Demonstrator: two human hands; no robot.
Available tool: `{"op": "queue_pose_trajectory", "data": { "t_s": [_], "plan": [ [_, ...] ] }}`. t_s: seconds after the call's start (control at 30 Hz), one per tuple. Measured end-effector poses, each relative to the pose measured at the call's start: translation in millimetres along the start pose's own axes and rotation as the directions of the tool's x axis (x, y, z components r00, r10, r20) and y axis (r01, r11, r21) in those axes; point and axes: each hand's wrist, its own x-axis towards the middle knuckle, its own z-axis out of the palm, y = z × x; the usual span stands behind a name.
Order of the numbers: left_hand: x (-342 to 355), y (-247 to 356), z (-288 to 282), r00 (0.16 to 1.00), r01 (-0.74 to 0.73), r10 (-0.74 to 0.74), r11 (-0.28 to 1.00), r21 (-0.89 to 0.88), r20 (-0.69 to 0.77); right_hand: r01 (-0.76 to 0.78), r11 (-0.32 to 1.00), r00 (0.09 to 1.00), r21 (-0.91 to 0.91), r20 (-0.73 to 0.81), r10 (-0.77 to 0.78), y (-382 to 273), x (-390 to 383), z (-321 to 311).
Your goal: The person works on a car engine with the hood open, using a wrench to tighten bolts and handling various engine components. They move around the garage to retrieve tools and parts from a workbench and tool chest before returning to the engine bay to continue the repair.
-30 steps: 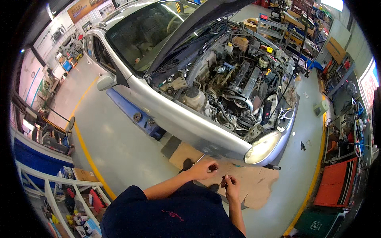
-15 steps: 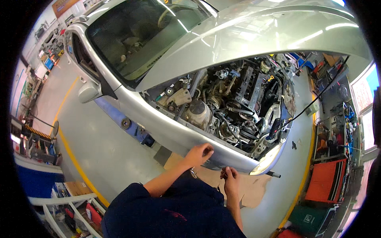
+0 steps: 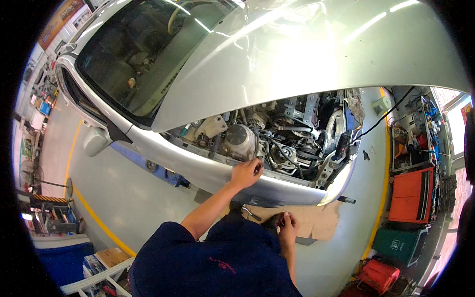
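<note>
My left hand (image 3: pixel 246 174) is curled closed at the top edge of the silver fender (image 3: pixel 208 171), beside the open engine bay (image 3: pixel 284 143). Whatever its fingers hold, if anything, I cannot make out. Lower and to the right, my right hand (image 3: pixel 288 226) is pinched closed in front of my body, above the cardboard sheet (image 3: pixel 321 222) on the floor. Its fingertips are dark and any small thing in them cannot be told. Closest to my left hand in the bay is a rounded, dusty metal part (image 3: pixel 240 141), with hoses and pulleys to its right.
The raised hood (image 3: pixel 307 59) overhangs the bay. A black cable (image 3: pixel 381 119) runs down to a dark lamp-like thing (image 3: pixel 343 143) near the headlight (image 3: pixel 336 190). A metal tool (image 3: pixel 252 214) shows beside my leg. A red cabinet (image 3: pixel 410 195) and green bin (image 3: pixel 396 245) stand at right.
My view has shifted, so the hood fills more of it. My left hand has risen to the fender's top edge. My right hand has stayed low, closed, and now sits farther from the fender.
</note>
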Motion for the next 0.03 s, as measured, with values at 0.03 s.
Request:
{"op": "queue_pose_trajectory", "data": {
  "t_s": [0.03],
  "plan": [
    [-0.2, 2.9, 3.5, 1.0, 0.001, -0.001, 1.0, -0.005, 0.001, 0.002, 1.0, 0.999, 0.006, 0.038, -0.002, -3.1, 0.2, -0.8]
  ]
}}
